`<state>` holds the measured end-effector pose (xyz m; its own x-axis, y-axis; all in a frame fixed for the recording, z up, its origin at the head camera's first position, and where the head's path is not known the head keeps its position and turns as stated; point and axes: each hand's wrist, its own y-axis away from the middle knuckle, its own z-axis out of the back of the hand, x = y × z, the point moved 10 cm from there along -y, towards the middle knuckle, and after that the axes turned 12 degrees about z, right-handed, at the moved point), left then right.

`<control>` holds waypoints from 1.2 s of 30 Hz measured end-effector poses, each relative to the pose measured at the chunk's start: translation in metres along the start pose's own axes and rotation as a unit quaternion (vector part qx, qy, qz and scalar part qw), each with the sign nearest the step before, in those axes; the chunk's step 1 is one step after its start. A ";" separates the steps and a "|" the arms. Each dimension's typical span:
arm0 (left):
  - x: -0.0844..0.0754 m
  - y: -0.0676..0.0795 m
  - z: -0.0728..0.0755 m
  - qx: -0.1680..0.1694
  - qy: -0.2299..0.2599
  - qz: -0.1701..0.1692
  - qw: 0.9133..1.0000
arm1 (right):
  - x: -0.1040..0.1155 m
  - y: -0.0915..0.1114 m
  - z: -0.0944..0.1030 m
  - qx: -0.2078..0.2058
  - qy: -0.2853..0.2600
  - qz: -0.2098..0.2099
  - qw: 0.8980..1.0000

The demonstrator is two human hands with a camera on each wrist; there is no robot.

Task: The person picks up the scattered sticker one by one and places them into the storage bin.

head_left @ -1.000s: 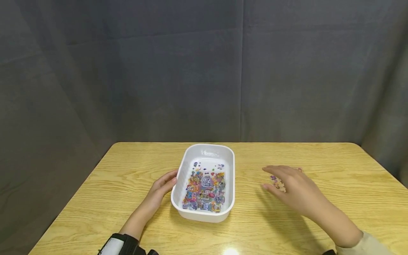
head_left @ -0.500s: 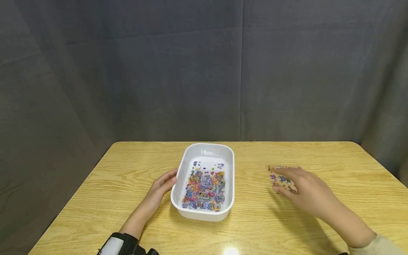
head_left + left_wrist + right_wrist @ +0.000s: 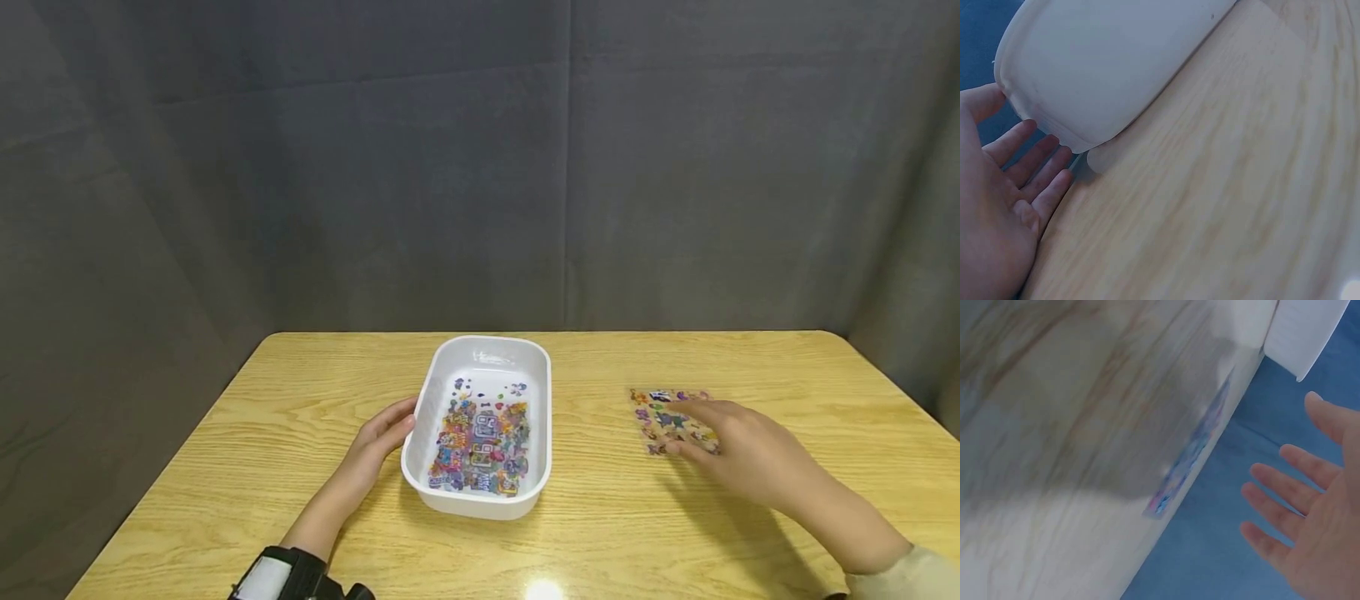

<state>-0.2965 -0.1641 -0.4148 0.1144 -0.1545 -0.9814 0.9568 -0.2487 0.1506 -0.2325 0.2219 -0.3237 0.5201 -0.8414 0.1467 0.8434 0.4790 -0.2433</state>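
Observation:
A white rectangular tray stands near the middle of the table in the head view. Several colourful sticker sheets lie inside it, overlapping. Beside its left wall, my left hand touches the tray with relaxed, nearly straight fingertips, seen also in the left wrist view. To the right, a clear sheet of cartoon stickers lies flat on the table. My right hand hovers over that sheet's right part with its fingers spread, holding nothing; the hand hides some of the stickers.
The light wooden table ends at a far edge in front of a dark grey curtain. A black band with a white panel sits on the left wrist. Bare wood lies between the tray and the loose sheet.
My right hand has moved to the right and slightly nearer, uncovering more of the sticker sheet on the table. The left hand and tray have stayed in place.

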 end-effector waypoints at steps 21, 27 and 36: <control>0.001 0.000 0.002 -0.005 0.002 -0.002 1.000 | -0.052 0.012 -0.013 0.065 -0.044 -0.064 0.995; 0.001 0.001 0.001 -0.003 -0.001 -0.001 1.000 | -0.059 0.014 -0.014 0.069 -0.044 -0.071 0.994; 0.000 0.000 0.001 -0.005 0.005 -0.001 1.000 | -0.070 0.014 -0.021 0.090 -0.059 -0.070 0.992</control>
<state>-0.2964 -0.1652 -0.4150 0.1154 -0.1447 -0.9827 0.9597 -0.2391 0.1479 -0.2601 0.2818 -0.3575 0.3992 -0.8725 0.2816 0.9133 0.4055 -0.0384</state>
